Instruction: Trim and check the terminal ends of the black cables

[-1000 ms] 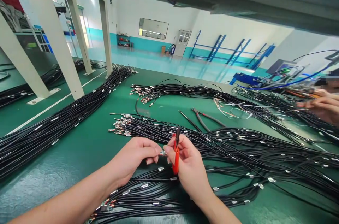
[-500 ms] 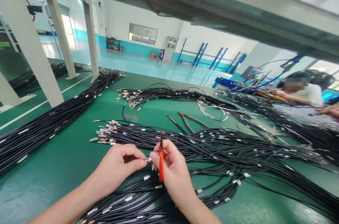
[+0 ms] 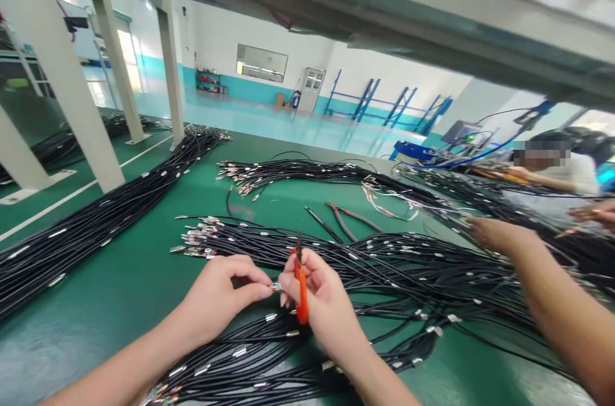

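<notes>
My left hand (image 3: 216,294) is closed in a pinch, thumb and forefinger on a small shiny cable terminal (image 3: 275,287). Close beside it, my right hand (image 3: 327,300) is closed around orange-handled snips (image 3: 302,297), their dark blades pointing up and away from me. Its thumb and fingertips also meet the terminal's right side; the cable behind is hidden by the hand. Just beyond both hands lies a bundle of black cables (image 3: 278,244) with metal terminals at its left end. Another black cable bundle (image 3: 230,335) with silvery sleeves runs beneath my wrists.
Red-and-grey pliers (image 3: 343,223) and a slim dark tool (image 3: 323,224) lie beyond the bundle. More cables (image 3: 115,207) stretch along the left, near white posts (image 3: 81,73). Another person's arm (image 3: 548,278) reaches in from the right. A beam (image 3: 336,2) crosses overhead.
Another person's arm has come in from the right over the cables. My hands keep their hold on the terminal and snips; the snips have tilted slightly. The view has shifted a little.
</notes>
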### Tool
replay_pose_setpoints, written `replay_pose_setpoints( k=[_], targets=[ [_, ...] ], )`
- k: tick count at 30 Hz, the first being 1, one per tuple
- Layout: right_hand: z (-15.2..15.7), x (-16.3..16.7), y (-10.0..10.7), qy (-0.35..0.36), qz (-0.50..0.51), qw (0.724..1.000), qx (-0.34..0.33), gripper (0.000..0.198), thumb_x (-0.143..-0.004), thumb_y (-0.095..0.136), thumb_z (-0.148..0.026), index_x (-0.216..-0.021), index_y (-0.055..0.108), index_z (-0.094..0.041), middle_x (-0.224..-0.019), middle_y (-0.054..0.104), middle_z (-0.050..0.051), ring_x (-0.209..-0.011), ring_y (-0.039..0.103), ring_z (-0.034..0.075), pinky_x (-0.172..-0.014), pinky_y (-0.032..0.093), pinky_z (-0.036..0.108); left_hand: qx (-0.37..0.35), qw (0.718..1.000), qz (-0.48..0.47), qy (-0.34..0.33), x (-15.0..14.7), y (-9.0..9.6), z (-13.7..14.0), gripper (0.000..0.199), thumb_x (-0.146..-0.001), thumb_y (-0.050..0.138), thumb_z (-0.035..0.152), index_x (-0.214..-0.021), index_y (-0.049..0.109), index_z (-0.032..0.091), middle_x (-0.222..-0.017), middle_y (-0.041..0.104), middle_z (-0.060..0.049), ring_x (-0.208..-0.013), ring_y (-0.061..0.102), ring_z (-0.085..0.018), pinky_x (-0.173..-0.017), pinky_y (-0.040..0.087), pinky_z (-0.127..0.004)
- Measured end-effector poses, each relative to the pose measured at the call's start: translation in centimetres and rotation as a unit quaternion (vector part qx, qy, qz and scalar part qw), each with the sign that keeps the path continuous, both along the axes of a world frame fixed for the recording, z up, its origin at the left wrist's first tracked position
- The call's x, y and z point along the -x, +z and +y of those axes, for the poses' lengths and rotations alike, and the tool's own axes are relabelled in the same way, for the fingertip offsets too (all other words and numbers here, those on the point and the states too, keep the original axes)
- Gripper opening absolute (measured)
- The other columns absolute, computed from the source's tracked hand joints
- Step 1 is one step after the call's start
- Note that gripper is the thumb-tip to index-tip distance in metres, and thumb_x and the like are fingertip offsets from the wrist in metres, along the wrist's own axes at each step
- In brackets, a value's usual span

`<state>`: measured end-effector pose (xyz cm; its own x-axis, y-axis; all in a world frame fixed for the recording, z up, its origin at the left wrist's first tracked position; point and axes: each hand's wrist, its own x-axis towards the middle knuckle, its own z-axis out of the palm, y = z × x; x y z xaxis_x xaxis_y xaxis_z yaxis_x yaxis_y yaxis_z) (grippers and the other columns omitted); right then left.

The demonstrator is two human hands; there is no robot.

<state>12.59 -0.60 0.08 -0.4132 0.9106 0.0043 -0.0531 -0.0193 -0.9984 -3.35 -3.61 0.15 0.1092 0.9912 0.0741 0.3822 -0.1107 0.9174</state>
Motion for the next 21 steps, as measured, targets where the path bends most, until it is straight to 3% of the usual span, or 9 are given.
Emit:
replay_pose_setpoints(
  k=[21],
  targets=[
    [-0.24,-0.06,0.41,0.014,-0.003,1.0,-0.027,0.024,-0.07,0.065,-0.029,-0.074,0.043,-0.019,-0.064,0.05,-0.005,-0.056,0.049,0.008,-0.056,0.041,0.021,-0.009,0.999,-0.03,0.011,0.06,-0.12,0.05,0.007,-0.069,0.063,0.019,-0.068,0.07,0.019,-0.066,0.059,0.001,-0.067,0.053,-0.013,-0.067,0.037,-0.024]
  ],
)
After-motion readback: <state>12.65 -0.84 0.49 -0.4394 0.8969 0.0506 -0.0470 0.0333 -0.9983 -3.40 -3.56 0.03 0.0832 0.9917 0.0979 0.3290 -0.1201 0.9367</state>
